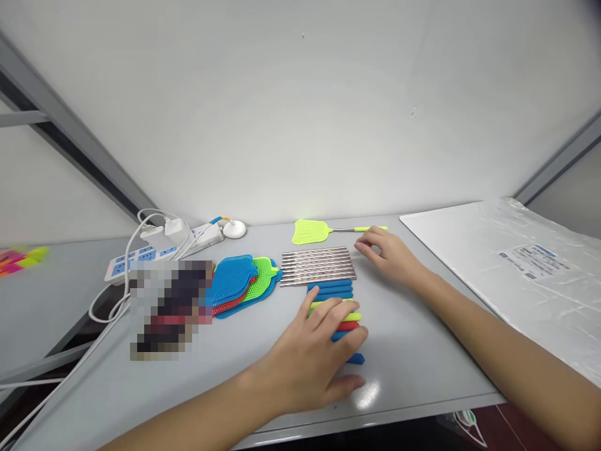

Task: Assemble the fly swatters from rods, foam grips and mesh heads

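Arching over the row of coloured handles (348, 326), the left hand (312, 351) has its fingers spread, with no grip visible; I cannot tell whether the fingertips press down. A sideways brush could roll the handles out of line on the smooth surface (413, 357). Beyond lie metal rods (319, 266), overlapping mesh heads (232, 279) to their left. The right hand (387, 254), loosely bent and empty, hovers just beside the rods' ends; a knock could scatter them. Farthest lies a yellow-green swatter (312, 232).

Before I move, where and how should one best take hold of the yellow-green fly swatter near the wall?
Probably take the fly swatter by its handle, pinched crosswise from the near right: the handle is slim, straight and points right, while the perforated head spreads broad at the left.
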